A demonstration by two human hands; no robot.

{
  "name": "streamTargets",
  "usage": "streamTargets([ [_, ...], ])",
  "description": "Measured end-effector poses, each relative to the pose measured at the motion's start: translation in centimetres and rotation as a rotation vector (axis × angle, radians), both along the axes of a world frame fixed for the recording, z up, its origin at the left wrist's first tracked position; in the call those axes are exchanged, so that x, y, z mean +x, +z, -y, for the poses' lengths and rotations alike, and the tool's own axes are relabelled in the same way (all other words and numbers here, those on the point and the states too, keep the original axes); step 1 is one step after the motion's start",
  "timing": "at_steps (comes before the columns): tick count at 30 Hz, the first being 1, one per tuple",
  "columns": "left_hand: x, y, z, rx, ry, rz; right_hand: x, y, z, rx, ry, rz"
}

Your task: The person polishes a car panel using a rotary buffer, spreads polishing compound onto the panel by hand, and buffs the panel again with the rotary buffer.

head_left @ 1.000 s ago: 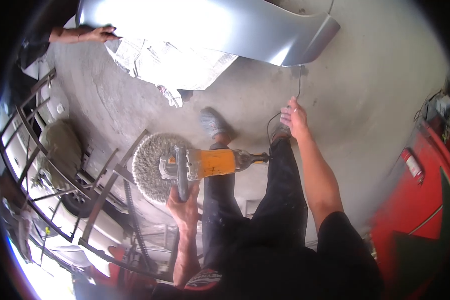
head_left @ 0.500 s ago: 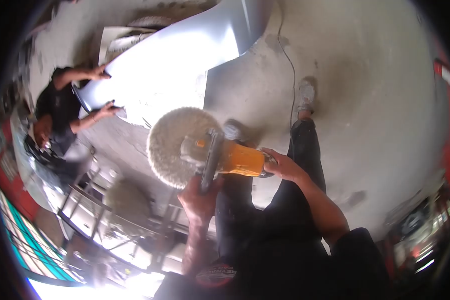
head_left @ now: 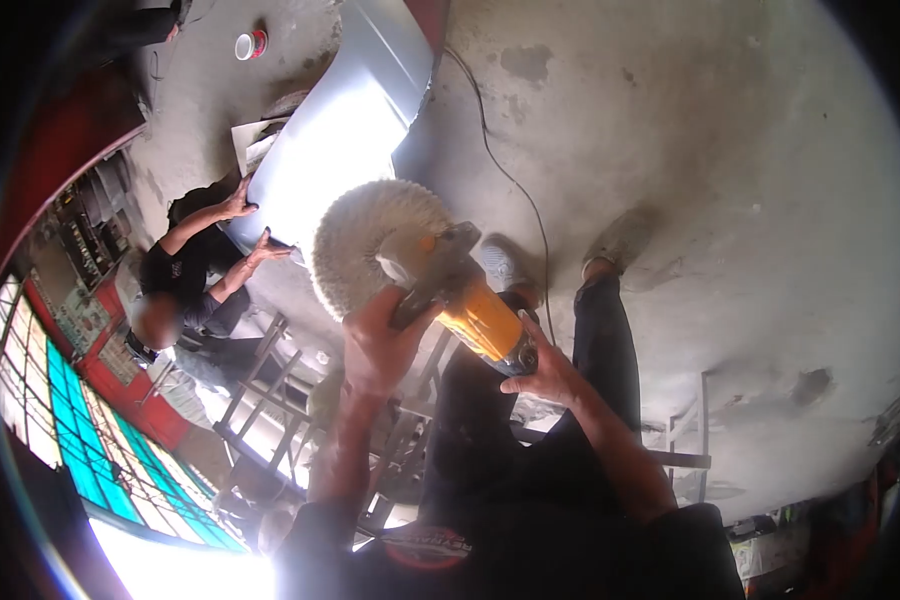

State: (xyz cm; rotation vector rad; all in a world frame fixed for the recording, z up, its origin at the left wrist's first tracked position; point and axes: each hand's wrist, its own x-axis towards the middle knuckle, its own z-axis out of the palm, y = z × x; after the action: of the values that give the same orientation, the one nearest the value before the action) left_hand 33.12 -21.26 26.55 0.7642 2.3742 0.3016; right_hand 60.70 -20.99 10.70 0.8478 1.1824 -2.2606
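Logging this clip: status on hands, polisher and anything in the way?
Left hand gripping polisher near pad, right hand at its rear. Pad overlaps panel in view, contact unclear. Possibly in the way: co-worker's hands at panel's edge, cord on floor.

On the front of our black shirt (head_left: 560, 545) we can read capitals that seem to begin "REYNA", set in a red-edged oval emblem (head_left: 425, 548). We find the marks on the co-worker's dark shirt (head_left: 175, 266) and the red-and-white tub (head_left: 251, 45) too small or blurred to read.
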Motion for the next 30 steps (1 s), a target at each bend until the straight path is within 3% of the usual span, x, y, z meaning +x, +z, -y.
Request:
streamTargets([
  [4,1.9,-1.1,-2.6,-0.021,-0.122,0.024,1.7,0.4,2.6,0.031,-0.153,-0.017],
  [6,2.2,-3.0,-3.2,-0.041,-0.204,0.047,2.3,-0.2,3.2,-0.175,-0.208,0.103],
  [9,2.8,-5.6,-4.8,-0.056,-0.276,0.067,2.2,-1.0,4.1,-0.196,-0.415,0.116],
  [13,2.6,-7.7,-6.4,-0.079,-0.422,0.028,0.7,-1.9,5.8,-0.197,-0.502,0.157],
  [19,1.5,-9.4,-8.3,-0.288,-0.572,-0.007,-3.6,-3.3,11.3,-0.211,-0.784,0.094],
  [25,2.1,-10.5,-9.0,-0.437,-0.662,-0.054,-5.7,-2.5,12.1,-0.288,-0.612,0.258],
  [30,1.7,-11.7,-9.5,-0.440,-0.793,-0.010,-6.0,-1.7,11.9,-0.289,-0.676,0.264],
])
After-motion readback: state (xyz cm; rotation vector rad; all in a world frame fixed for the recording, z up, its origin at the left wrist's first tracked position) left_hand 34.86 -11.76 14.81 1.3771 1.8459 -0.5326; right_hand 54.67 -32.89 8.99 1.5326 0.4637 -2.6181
